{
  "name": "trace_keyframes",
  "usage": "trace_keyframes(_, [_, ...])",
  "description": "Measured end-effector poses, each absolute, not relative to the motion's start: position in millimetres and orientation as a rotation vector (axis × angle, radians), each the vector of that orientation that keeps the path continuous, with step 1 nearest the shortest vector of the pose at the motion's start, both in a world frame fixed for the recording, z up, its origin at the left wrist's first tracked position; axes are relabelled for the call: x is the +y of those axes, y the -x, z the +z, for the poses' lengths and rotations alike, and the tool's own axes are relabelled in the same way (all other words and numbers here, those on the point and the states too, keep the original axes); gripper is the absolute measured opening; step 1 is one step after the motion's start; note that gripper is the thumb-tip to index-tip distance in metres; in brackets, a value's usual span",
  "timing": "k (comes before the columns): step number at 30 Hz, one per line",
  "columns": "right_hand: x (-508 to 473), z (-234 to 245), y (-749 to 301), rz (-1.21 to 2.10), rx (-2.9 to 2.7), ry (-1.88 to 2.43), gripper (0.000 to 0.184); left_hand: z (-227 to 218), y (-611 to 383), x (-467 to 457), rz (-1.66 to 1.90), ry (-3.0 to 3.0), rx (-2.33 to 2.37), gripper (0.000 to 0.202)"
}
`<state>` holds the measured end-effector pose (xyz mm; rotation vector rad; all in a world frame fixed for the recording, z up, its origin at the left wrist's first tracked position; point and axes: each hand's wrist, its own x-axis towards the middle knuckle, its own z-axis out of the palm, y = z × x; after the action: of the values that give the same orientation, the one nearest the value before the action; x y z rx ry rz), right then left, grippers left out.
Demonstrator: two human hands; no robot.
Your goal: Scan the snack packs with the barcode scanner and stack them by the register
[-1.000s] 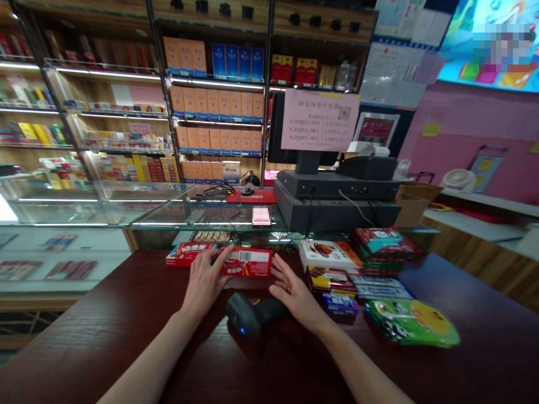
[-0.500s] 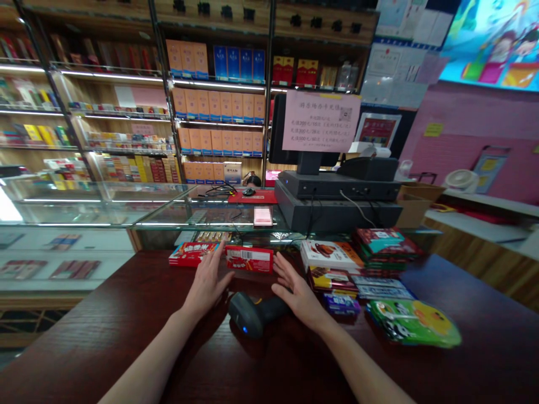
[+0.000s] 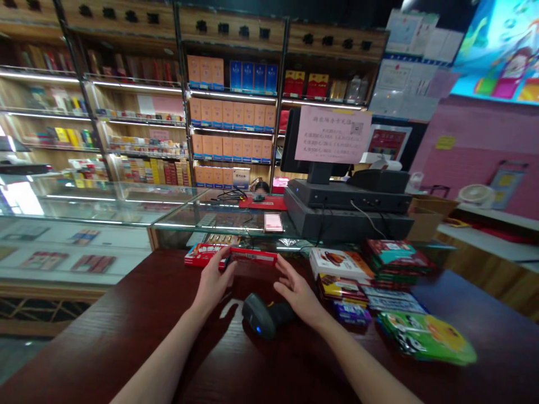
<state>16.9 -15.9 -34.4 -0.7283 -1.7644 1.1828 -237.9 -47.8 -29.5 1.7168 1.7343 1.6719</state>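
My left hand (image 3: 214,280) reaches forward over the dark wooden counter (image 3: 126,331), its fingertips touching the near left end of a flat red snack box (image 3: 255,256). A second red pack (image 3: 200,253) lies just left of it. My right hand (image 3: 297,289) hovers open, fingers spread, to the right of the red box and apart from it. A black barcode scanner (image 3: 261,317) lies on the counter between my wrists.
Stacked snack packs (image 3: 341,264) and a green bag (image 3: 427,336) lie at the right. A black register with a pink notice (image 3: 332,134) stands behind, on a glass display case (image 3: 126,207). Shelves of boxed goods fill the back wall.
The red box went from tilted up in my left hand to lying flat on the counter. My left hand has loosened to a fingertip touch. The camera has shifted slightly.
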Motion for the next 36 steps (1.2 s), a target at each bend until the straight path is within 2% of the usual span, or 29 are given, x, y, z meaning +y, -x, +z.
trace_keyframes(9, [-6, -15, 22, 1.18, -1.828, 0.67, 0.074, -17, 256, -51, 1.932, -1.45, 1.757, 0.043])
trace_keyframes(18, [8, -6, 57, 1.235, -1.901, 0.669, 0.075, -18, 278, -53, 1.999, -1.356, 1.936, 0.041])
trace_keyframes(24, [22, -11, 76, 1.271, -1.961, 0.688, 0.07, -28, 296, -48, 1.91, -1.293, 2.144, 0.043])
trace_keyframes(31, [40, -24, 97, 1.389, -2.0, 0.718, 0.059, -36, 311, -40, 1.633, -1.228, 2.466, 0.037])
trace_keyframes(36, [47, -25, 107, 1.459, -2.006, 0.672, 0.063, -40, 316, -36, 1.572, -1.187, 2.553, 0.036])
